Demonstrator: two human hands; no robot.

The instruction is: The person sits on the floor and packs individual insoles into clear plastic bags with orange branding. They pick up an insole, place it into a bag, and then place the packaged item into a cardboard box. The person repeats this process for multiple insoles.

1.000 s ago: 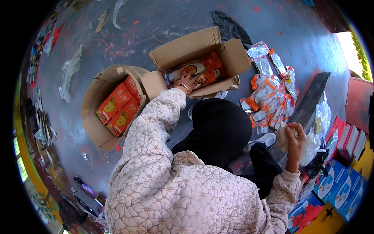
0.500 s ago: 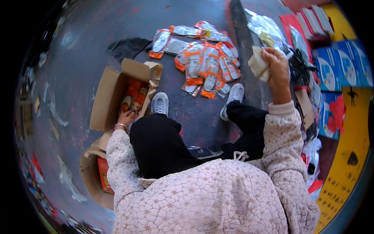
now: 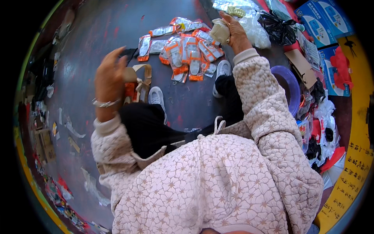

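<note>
My right hand [image 3: 237, 34] is closed around a crumpled cream wad [image 3: 220, 31], paper or cloth, held out beyond my right foot. My left hand [image 3: 110, 76] is raised, slightly blurred, with its fingers apart and nothing visible in them. It hides much of a cardboard box [image 3: 147, 74], inside which orange-red packets [image 3: 129, 91] show beside my left shoe. Ahead of my feet lies a loose heap of clear packets [image 3: 190, 50] with orange ends and pale, sole-shaped contents.
On the right are a purple round tub [image 3: 297, 91], a black plastic bag [image 3: 277, 29], white plastic [image 3: 255, 33], a cardboard piece [image 3: 300, 67] and blue printed boxes [image 3: 319, 23]. Along the far left are scraps and a brown carton [image 3: 45, 145].
My left hand has come up out of the cardboard box and its fingers have spread. My right hand, still gripping the cream wad, now appears farther forward and left. The view has shifted.
</note>
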